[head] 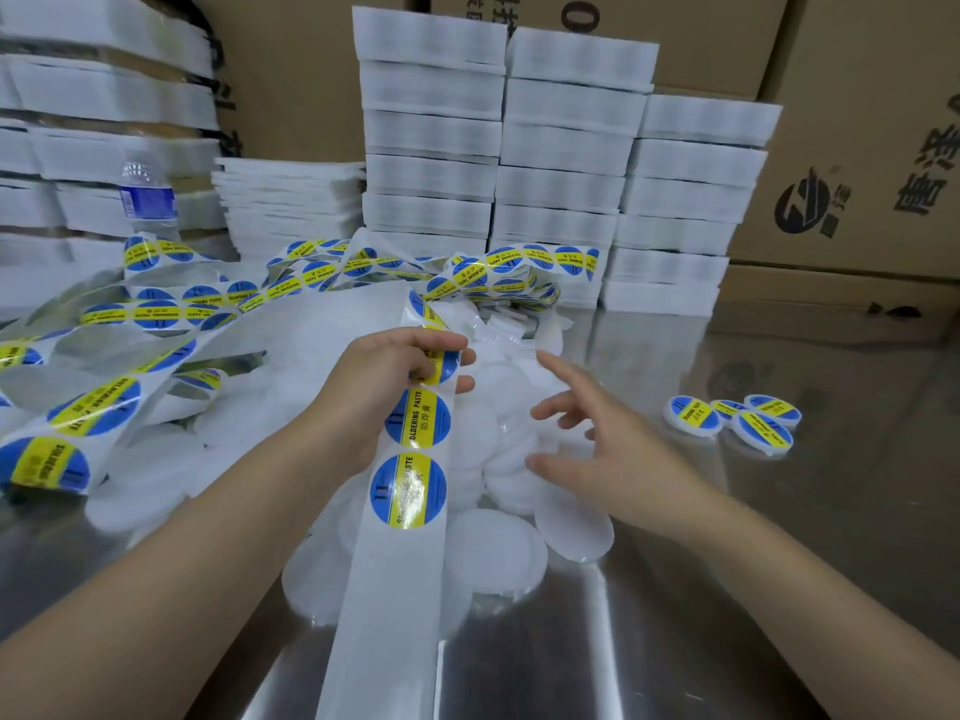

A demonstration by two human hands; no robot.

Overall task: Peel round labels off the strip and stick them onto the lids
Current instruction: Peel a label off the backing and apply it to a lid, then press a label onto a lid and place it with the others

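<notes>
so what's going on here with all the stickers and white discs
A person is labelling lids at a steel table. The left hand pinches the strip of round blue and yellow labels. The right hand, fingers spread and holding nothing, hovers over the pile of bare lids. A few labelled lids lie off to the right, and more of the strip is heaped at the left.

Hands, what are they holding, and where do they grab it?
The left hand pinches the label strip at a round label. The right hand holds nothing, open above the white lids.
</notes>
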